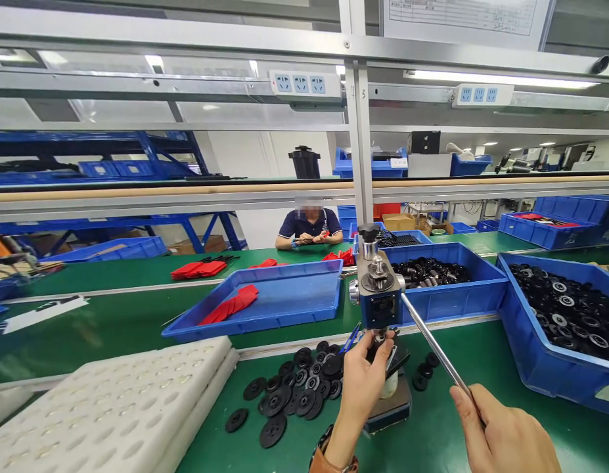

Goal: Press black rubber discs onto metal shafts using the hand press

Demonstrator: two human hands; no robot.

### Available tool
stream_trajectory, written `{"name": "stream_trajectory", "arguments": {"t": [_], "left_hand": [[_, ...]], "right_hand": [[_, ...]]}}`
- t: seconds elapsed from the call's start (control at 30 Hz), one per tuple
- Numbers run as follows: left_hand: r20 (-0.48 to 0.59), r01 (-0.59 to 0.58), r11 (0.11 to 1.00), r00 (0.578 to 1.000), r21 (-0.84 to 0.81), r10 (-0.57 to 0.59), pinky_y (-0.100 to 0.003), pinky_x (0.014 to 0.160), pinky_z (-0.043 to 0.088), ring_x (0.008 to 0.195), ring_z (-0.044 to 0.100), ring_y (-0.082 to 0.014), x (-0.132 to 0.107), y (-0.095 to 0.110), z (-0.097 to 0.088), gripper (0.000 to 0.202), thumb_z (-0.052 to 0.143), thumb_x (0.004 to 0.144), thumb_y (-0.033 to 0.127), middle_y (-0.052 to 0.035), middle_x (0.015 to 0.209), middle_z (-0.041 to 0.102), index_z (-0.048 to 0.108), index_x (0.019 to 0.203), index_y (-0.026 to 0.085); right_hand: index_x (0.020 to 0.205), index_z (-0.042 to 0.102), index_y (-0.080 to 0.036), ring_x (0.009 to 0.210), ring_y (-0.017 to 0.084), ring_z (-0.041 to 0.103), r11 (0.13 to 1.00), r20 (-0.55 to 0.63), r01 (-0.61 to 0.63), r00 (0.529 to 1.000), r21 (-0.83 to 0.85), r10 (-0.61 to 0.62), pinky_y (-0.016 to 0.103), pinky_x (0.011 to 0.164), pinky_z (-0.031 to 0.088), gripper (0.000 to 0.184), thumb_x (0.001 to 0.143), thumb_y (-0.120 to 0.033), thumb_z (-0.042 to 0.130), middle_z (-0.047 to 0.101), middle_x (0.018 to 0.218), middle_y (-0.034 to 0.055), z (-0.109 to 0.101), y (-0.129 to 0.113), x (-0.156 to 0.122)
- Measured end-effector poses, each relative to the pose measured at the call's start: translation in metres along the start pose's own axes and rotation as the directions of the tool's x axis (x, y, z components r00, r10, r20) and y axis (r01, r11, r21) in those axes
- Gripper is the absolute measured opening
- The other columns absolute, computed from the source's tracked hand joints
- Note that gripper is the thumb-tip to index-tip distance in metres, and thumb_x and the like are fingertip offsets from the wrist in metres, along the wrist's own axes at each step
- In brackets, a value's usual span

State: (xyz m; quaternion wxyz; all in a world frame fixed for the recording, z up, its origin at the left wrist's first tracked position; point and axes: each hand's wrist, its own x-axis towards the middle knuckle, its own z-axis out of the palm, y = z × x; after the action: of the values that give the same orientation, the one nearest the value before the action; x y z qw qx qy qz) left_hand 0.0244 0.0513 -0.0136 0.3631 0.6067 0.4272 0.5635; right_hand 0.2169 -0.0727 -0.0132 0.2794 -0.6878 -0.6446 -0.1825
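A hand press (382, 299) with a dark blue head stands on the green bench, its base partly hidden behind my left arm. My right hand (506, 430) is closed around the end of its long metal lever (435, 341), which slants down toward me. Under the press head, the fingers of my left hand (364, 374) are pinched together at the ram; what lies between them is too hidden to name. Left of the press lies a loose pile of black round discs (304, 387), some with metal centres. A few small black rings (425, 371) lie to its right.
Blue bins of black parts (525, 355) and small cylindrical parts (481, 286) flank the press. A blue tray (289, 295) holds a red cloth-like piece. White foam trays (112, 401) fill the near left. Across the bench sits a person (309, 226). Metal rails cross overhead.
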Motion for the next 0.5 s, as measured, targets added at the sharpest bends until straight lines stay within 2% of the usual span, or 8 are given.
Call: {"name": "stream_trajectory", "arguments": {"t": [0.13,0.33,0.43,0.5], "left_hand": [[-0.004,0.016,1.000,1.000,-0.015,-0.016,-0.035,0.090,0.056,0.103,0.074,-0.0299,0.002,0.000,-0.001,0.041,0.069,0.086,0.055,-0.0106,0.108,0.081,0.079,0.104,0.019],[0.005,0.012,1.000,1.000,0.000,-0.012,-0.037,0.095,0.055,0.109,0.072,-0.0305,0.002,-0.006,-0.001,0.041,0.070,0.086,0.054,-0.0101,0.111,0.080,0.080,0.106,0.020],[-0.004,0.017,1.000,1.000,0.009,-0.017,-0.039,0.097,0.053,0.110,0.071,-0.0309,0.004,-0.007,0.000,0.044,0.068,0.086,0.055,-0.0110,0.113,0.079,0.079,0.110,0.019],[-0.031,-0.014,0.998,0.999,0.056,0.016,-0.039,0.095,0.053,0.107,0.071,-0.0308,0.006,-0.003,-0.001,0.042,0.068,0.086,0.054,-0.0113,0.110,0.079,0.079,0.107,0.018]], "right_hand": [[0.067,0.048,-0.024,0.030,0.015,0.045,0.991,0.042,0.133,0.990,0.035,-0.134,0.030,0.042,0.011,0.050,0.110,-0.046,0.035,0.047,0.040,-0.0059,-0.001,0.006,0.005],[0.067,0.052,-0.023,0.033,0.017,0.049,0.999,-0.105,-0.039,0.994,-0.025,0.036,0.033,0.050,0.012,0.059,0.112,-0.050,0.024,0.049,0.042,-0.0033,0.003,-0.011,0.001],[0.069,0.055,-0.022,0.038,0.016,0.052,0.998,-0.108,-0.042,0.993,0.051,0.047,0.032,0.051,0.016,0.059,0.112,-0.051,0.027,0.052,0.046,-0.0026,-0.001,-0.016,0.001],[0.071,0.057,-0.022,0.039,0.015,0.052,0.990,-0.082,-0.025,0.996,0.136,0.036,0.031,0.049,0.019,0.057,0.112,-0.050,0.029,0.053,0.047,-0.0026,-0.014,-0.015,0.004]]}}
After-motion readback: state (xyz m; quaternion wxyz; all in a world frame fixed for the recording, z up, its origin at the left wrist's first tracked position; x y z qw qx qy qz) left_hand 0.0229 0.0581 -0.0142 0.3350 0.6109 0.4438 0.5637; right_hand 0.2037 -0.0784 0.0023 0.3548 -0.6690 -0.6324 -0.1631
